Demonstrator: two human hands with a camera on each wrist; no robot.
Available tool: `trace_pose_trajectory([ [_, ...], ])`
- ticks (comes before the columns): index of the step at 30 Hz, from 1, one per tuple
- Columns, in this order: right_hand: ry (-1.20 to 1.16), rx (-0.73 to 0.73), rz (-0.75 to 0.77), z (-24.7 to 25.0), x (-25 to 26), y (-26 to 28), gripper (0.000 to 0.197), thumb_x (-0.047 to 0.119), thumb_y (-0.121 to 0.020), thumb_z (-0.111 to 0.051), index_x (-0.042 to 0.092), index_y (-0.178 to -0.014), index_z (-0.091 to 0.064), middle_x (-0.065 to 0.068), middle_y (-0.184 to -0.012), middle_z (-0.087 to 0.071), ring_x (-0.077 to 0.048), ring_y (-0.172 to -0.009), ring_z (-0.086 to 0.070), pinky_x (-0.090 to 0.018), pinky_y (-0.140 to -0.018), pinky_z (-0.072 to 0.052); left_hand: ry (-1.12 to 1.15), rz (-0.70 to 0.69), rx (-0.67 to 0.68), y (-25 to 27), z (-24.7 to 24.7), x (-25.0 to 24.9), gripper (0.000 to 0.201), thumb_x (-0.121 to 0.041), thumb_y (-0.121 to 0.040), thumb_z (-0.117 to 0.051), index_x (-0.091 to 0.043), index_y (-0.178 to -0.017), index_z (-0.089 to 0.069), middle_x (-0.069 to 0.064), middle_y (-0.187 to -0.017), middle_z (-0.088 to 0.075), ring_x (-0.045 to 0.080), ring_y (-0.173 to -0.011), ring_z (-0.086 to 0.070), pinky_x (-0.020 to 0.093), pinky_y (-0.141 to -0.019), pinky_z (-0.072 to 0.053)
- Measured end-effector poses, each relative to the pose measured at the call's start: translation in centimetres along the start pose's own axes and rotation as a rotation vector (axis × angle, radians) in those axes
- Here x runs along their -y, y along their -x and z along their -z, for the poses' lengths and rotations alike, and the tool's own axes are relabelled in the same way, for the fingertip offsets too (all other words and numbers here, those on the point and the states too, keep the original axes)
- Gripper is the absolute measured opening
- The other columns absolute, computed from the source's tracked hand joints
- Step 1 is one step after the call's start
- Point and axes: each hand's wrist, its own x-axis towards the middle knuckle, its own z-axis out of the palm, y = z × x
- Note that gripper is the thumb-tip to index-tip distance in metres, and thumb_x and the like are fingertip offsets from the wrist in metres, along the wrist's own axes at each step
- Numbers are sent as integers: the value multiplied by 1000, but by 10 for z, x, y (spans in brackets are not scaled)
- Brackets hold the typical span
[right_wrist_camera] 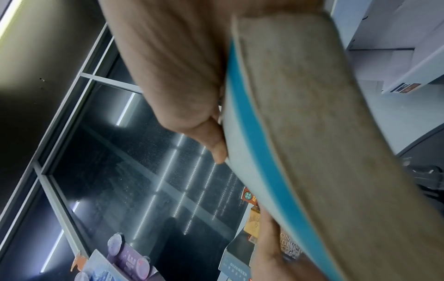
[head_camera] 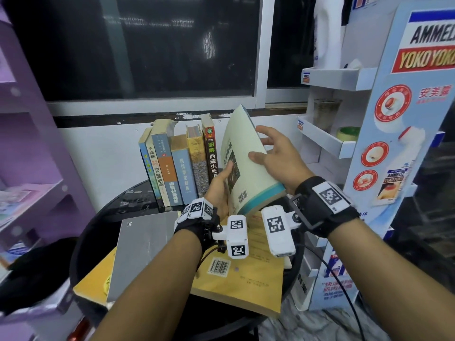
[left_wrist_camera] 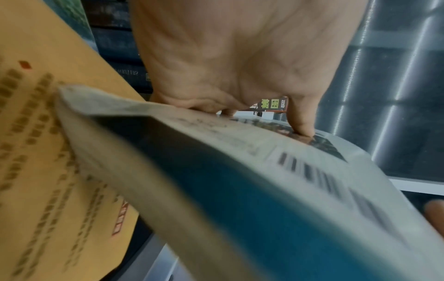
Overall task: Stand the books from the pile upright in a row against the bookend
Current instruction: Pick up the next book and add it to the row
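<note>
A pale cream book [head_camera: 243, 148] with a teal band along its bottom edge is held tilted above the black round table [head_camera: 103, 217], just right of the upright row of books [head_camera: 182, 163]. My left hand [head_camera: 219, 185] grips its lower left edge, thumb on the barcode cover [left_wrist_camera: 240, 180]. My right hand [head_camera: 280, 156] holds its right side, thumb on the cover and fingers spread behind; the page block [right_wrist_camera: 312, 133] fills the right wrist view. The row ends in a red-spined book [head_camera: 211, 153]. A grey book [head_camera: 145, 249] and a yellow book [head_camera: 241, 279] lie flat in front. I cannot make out the bookend.
A purple shelf unit [head_camera: 29, 143] stands close on the left. A white and blue cardboard display stand [head_camera: 394, 119] with small shelves crowds the right side of the table. A dark window [head_camera: 147, 45] and white wall run behind the row.
</note>
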Motion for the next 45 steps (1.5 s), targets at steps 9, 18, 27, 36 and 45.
trace_pose_trajectory([
  [9, -26, 90, 82, 2, 10, 0, 68, 9, -87, -67, 33, -140, -32, 0, -121, -48, -21, -108, -57, -44, -88, -55, 138, -191, 70, -6, 6, -11, 45, -36, -92, -56, -16, -132, -57, 16, -121, -66, 28, -91, -68, 42, -81, -58],
  [18, 239, 144, 253, 7, 36, -6, 75, 20, -89, -65, 29, -146, -17, 4, -119, -46, -17, -103, -58, -18, -70, -48, 122, -360, -1, -23, 15, -21, 91, -39, -62, -84, -14, -139, -44, 19, -126, -62, 32, -101, -65, 45, -84, -54],
  [27, 287, 209, 270, 23, 47, -4, 86, 15, -86, -70, 30, -147, -12, 12, -116, -47, -11, -97, -58, -17, -61, -50, 14, -577, -9, -28, 16, -44, 59, -20, -84, -67, -19, -136, -42, 9, -122, -66, 27, -102, -68, 43, -78, -57],
  [36, 290, 82, 305, 47, 64, -7, 72, 21, -84, -72, 27, -137, -23, 11, -97, -60, -8, -79, -67, -21, -56, -58, -279, -706, 3, -30, 12, -69, 55, -23, -76, -69, -23, -124, -44, -5, -112, -68, 16, -104, -67, 32, -82, -53],
  [45, 492, 88, 176, 65, 97, -18, 58, 30, -76, -80, 22, -124, -48, 2, -109, -60, -18, -75, -69, -39, -60, -61, -489, -580, 195, -32, -12, -69, 57, -26, -79, -65, -27, -129, -39, -9, -111, -69, 13, -103, -67, 33, -87, -51],
])
